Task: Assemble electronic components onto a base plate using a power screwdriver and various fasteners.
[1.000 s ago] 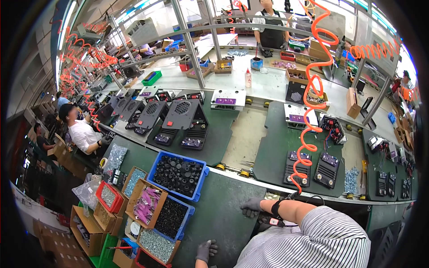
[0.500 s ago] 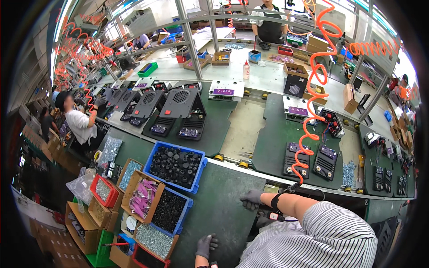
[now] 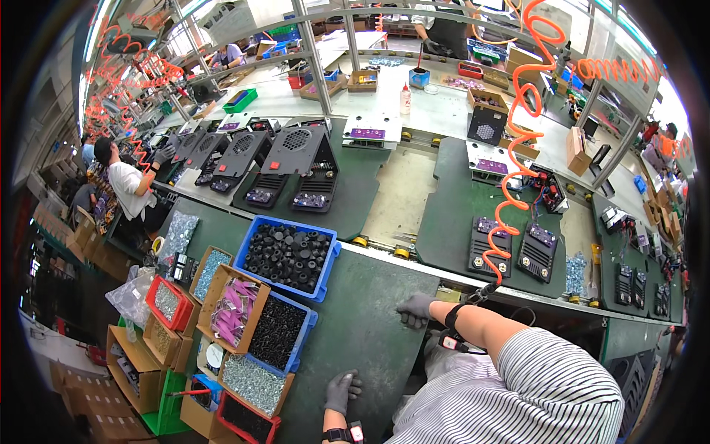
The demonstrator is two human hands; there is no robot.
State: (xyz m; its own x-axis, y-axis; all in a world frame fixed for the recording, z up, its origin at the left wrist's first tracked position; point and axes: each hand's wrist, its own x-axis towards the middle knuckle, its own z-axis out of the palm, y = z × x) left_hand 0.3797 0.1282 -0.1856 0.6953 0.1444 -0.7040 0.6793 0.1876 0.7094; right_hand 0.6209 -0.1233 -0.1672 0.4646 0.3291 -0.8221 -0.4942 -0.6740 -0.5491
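Hands rest apart on your dark green bench mat (image 3: pixel 355 325): grey-gloved left hand (image 3: pixel 342 390) fingers loosely spread, empty, nearer the blue bin of small black screws (image 3: pixel 275 331); right hand (image 3: pixel 416 308) flat at the mat's far edge.

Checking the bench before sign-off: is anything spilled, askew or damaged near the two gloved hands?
Nothing stands out. The left hand and right hand rest flat on the green mat, holding nothing; the parts bins beside them sit upright.
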